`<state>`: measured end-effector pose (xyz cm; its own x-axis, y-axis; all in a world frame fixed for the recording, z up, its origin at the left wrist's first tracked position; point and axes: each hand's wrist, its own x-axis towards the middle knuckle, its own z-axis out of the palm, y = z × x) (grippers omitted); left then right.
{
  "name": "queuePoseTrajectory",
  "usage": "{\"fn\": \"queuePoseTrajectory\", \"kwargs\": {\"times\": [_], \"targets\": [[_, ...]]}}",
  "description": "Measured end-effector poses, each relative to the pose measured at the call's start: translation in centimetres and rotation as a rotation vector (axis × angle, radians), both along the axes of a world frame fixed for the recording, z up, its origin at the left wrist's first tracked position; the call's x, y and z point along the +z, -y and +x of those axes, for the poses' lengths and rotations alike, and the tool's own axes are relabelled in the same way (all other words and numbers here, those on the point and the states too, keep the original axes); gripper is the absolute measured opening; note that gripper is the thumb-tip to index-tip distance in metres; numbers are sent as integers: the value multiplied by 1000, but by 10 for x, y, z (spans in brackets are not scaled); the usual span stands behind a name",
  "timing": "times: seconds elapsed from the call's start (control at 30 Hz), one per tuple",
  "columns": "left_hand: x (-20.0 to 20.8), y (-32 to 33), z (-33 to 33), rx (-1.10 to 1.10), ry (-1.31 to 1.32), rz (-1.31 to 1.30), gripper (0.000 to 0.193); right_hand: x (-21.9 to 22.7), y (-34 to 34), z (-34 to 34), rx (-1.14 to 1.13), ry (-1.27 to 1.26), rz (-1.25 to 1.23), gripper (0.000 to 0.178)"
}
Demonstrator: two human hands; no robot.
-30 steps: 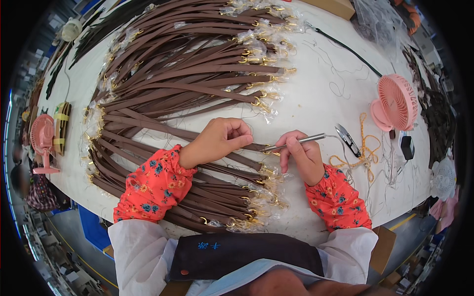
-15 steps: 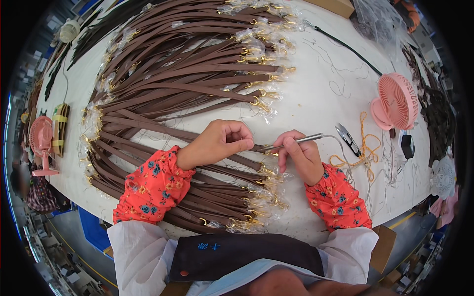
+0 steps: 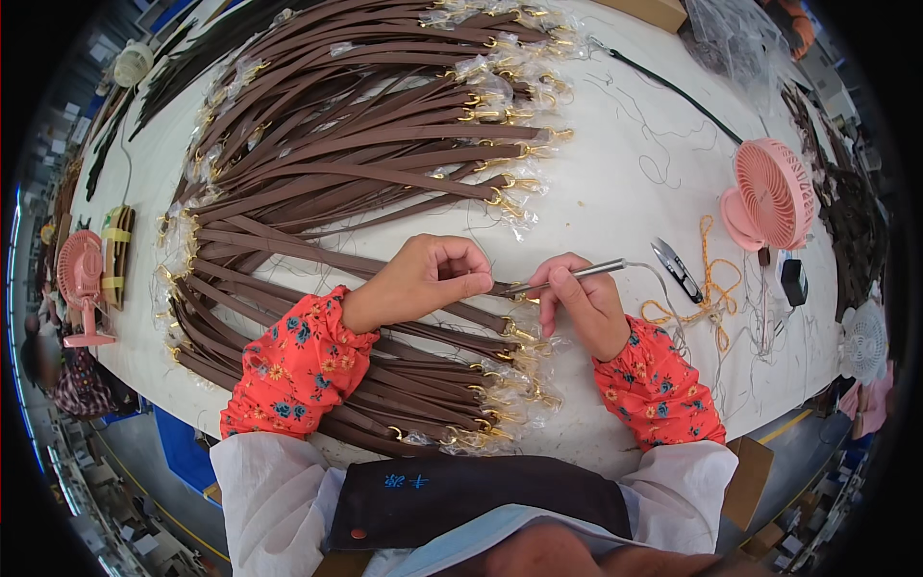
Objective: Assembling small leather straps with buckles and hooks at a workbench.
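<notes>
My left hand [image 3: 428, 277] is closed in a pinch above the brown straps, thumb against the curled fingers. What it pinches, if anything, is too small or hidden to make out. A brown strap [image 3: 327, 255] runs beneath this hand, its end showing just past the thumb. In my right hand [image 3: 585, 303] is a slim metal pen-shaped tool [image 3: 601, 270] with a thin grey cord at its back end. Its tip points left, close to the strap's end near my left thumb. Many more straps [image 3: 385, 144] with gold clasps [image 3: 510, 183] in clear plastic wrap lie spread under and beyond my hands.
Right of my right hand lie thread snips [image 3: 678, 271] and a yellow cord [image 3: 716, 288]. A pink fan [image 3: 774, 197] stands beyond them, near a small black-topped bottle [image 3: 794, 284]. Another pink fan [image 3: 80, 274] is at the left edge. Loose threads [image 3: 663, 144] lie on the white table [image 3: 615, 212].
</notes>
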<state>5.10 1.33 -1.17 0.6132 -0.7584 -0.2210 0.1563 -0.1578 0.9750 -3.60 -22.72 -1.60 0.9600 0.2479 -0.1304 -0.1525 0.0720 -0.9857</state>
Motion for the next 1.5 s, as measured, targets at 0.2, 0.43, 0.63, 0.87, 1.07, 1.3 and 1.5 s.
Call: {"fn": "queuePoseTrajectory", "kwargs": {"times": [0.2,0.43,0.63,0.87,1.07,1.3,1.5], "targets": [[-6,-2,0,38,39,5,10,0,-1,0,6,26,-5,38],[3,10,-11,183,812,226,14,-3,0,0,-45,82,26,36],[-4,12,-14,24,896,243,9,-5,-2,1,-40,95,41,35],[1,11,-12,35,675,224,8,-4,-1,0,-21,41,56,35],[0,10,-10,18,658,204,10,-5,0,0,-11,38,53,35],[1,10,-9,-4,657,212,11,-5,0,1,1,37,52,35],[2,10,-10,-8,670,221,12,-5,0,0,-5,30,51,36]]}}
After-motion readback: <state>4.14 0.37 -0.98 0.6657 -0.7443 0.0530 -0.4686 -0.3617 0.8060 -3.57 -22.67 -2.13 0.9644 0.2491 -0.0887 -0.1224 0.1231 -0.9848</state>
